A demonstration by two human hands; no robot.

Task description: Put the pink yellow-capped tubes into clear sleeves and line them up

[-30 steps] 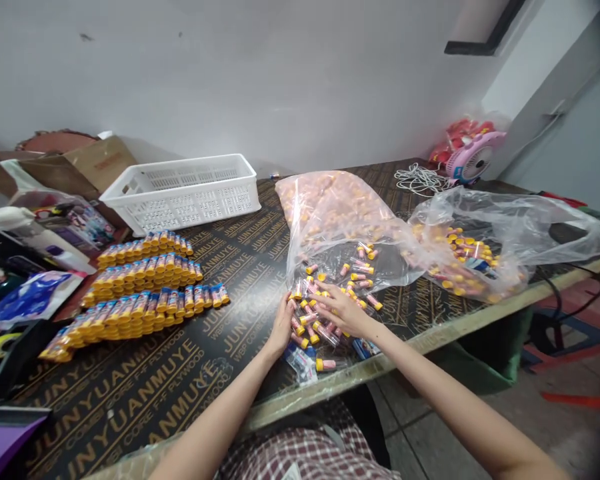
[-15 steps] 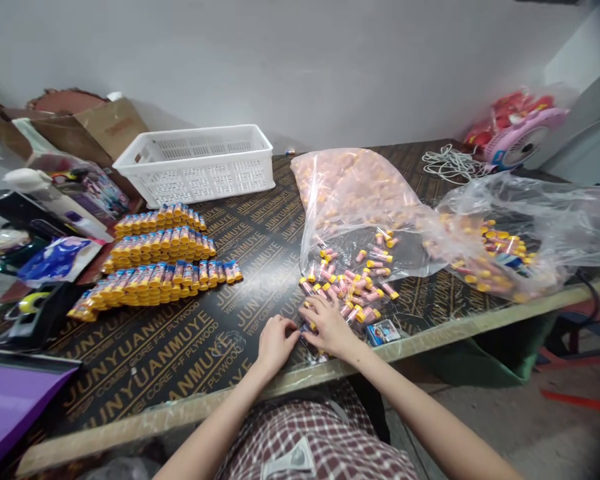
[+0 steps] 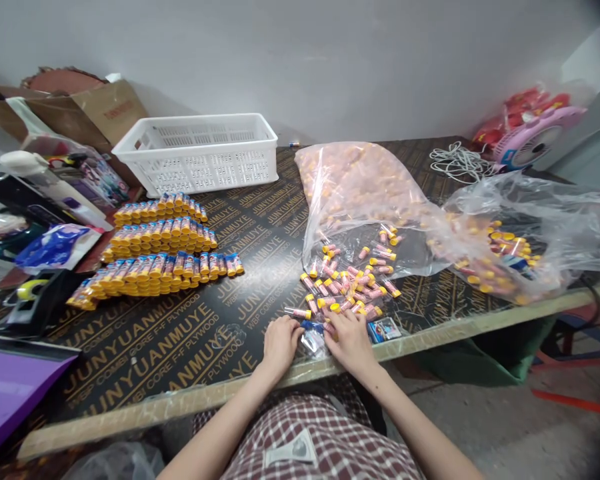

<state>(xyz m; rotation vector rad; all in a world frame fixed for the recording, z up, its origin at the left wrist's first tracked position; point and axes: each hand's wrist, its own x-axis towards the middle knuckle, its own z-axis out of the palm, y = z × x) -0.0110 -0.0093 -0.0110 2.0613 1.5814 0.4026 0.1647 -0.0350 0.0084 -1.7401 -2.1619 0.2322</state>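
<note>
My left hand (image 3: pixel 282 341) is at the front edge of the table, its fingers curled together near a small tube with a yellow cap (image 3: pixel 298 312). What it holds, if anything, is hidden. Just right of it, my right hand (image 3: pixel 349 339) bends its fingers over the front of the loose pile of pink tubes with yellow caps (image 3: pixel 355 285); its fingertips are partly hidden. Between both hands lies a clear wrapper with a blue part (image 3: pixel 313 339). A flat blue card packet (image 3: pixel 385 329) rests right of my right hand.
Stacked rows of finished-looking yellow-capped tubes (image 3: pixel 165 267) stand left. Behind them is a white basket (image 3: pixel 210 163). A large clear bag of pink tubes (image 3: pixel 360 177) lies behind the pile, another bag (image 3: pixel 510 253) to the right. A pink fan (image 3: pixel 535 137) and cable (image 3: pixel 457 162) sit farther back.
My right hand has moved right and toward me, off the left part of the pile. The clear wrapper and a single tube between and above the hands now show.
</note>
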